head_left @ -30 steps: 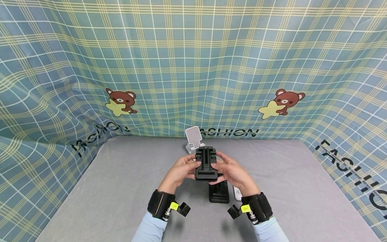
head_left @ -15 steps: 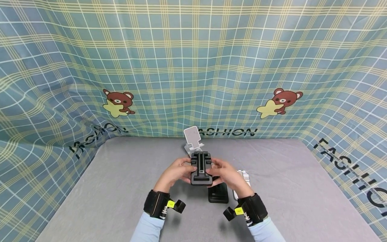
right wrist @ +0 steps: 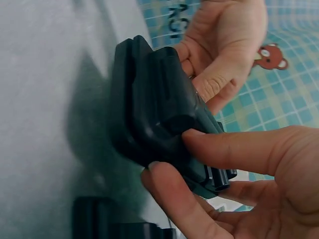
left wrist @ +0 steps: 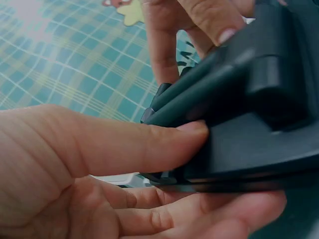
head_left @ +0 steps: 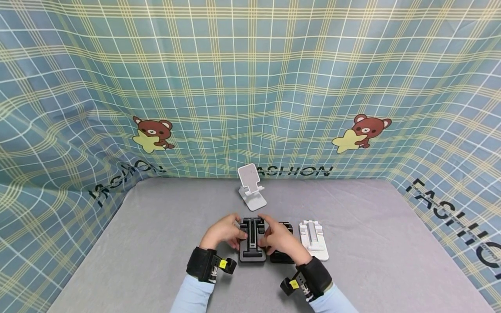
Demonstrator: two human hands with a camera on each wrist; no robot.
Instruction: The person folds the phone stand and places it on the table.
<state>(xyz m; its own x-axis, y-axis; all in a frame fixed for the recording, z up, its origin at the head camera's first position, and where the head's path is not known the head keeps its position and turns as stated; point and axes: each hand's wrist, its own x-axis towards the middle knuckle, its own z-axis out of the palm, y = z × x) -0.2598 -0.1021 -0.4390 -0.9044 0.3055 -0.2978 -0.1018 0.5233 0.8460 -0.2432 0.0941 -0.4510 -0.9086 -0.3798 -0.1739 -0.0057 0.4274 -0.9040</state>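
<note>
A folded black phone stand [head_left: 252, 254] lies between my two hands, low at the table's middle. My left hand [head_left: 224, 232] grips its left side. In the left wrist view, the thumb [left wrist: 164, 144] presses the top face and the other fingers run beneath. My right hand [head_left: 279, 238] holds the opposite side, thumb on the edge and index finger by the upper corner. The right wrist view shows that hand [right wrist: 239, 174] pinching the stand [right wrist: 164, 99]. A second folded black stand [head_left: 282, 257] sits just to the right, partly hidden under the right hand.
Right of the black stands lies a folded white phone stand [head_left: 314, 243]. Farther back, an unfolded white phone stand [head_left: 249, 176] stands upright on the grey cloth-covered table [head_left: 168, 217]. A plaid curtain [head_left: 250, 87] closes off the back and sides.
Both hands have lowered the black stand toward me and slightly left, beside the second black stand. The right hand has shifted left, uncovering the folded white stand.
</note>
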